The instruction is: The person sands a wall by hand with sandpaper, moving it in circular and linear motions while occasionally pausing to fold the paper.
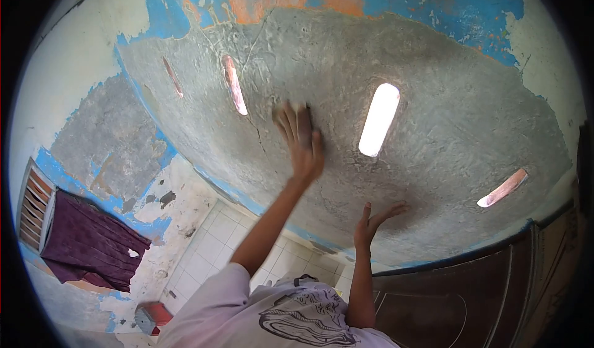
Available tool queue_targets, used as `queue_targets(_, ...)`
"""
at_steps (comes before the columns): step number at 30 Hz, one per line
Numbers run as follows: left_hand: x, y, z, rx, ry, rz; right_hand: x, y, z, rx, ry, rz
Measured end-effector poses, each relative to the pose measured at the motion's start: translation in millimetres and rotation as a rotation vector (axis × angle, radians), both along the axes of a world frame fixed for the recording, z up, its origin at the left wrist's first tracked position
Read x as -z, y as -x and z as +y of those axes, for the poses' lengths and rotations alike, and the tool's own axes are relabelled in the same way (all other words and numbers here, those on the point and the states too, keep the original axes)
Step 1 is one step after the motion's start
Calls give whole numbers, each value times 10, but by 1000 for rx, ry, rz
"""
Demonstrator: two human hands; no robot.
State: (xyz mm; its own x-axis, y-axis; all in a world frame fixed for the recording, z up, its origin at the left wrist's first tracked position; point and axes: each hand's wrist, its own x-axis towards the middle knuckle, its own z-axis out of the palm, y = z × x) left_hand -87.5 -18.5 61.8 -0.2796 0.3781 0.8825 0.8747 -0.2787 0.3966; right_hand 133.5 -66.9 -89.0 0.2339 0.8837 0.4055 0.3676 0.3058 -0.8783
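Observation:
My left hand (pixel 302 153) is raised against the grey, rough plastered wall (pixel 334 57), left of a bright vertical slot. Its fingers and thumb are around a small dark flat block (pixel 304 127), which lies close to the wall; the fingers are slightly blurred. Lower and to the right, my right hand (pixel 373 223) has its thumb up and its fingers stretched out to the right, near or on the plaster. Nothing shows in it.
Slots pierce the plaster, including the bright one (pixel 379 120). Peeling blue paint (pixel 433 4) borders it above. At left are a purple curtain (pixel 90 239), a slatted window (pixel 35 205) and a red container (pixel 154 317). A dark brown door (pixel 445 298) stands lower right.

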Motion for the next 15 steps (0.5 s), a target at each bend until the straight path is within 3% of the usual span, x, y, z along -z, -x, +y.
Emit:
queue_targets(1,376,-185,-17,3,-39,-78,14,11,-9,-3,7,8)
queue_targets(3,1359,-674,-141,109,135,-348,27,-19,-17,3,17,11)
queue_targets(5,1933,-843,-359,310,283,-244,25,-55,-61,-1,22,-10)
queue_targets(8,1489,-588,-293,321,191,-237,-53,-111,-76,-49,19,2)
queue_targets(10,627,-208,-113,171,33,-80,-100,-101,-137,-76,43,20)
queue_targets(13,-701,158,-60,195,-71,-45,-154,-81,-137,-63,66,18)
queue_targets(15,-911,244,-66,136,-86,48,-168,-36,-140,-37,52,11)
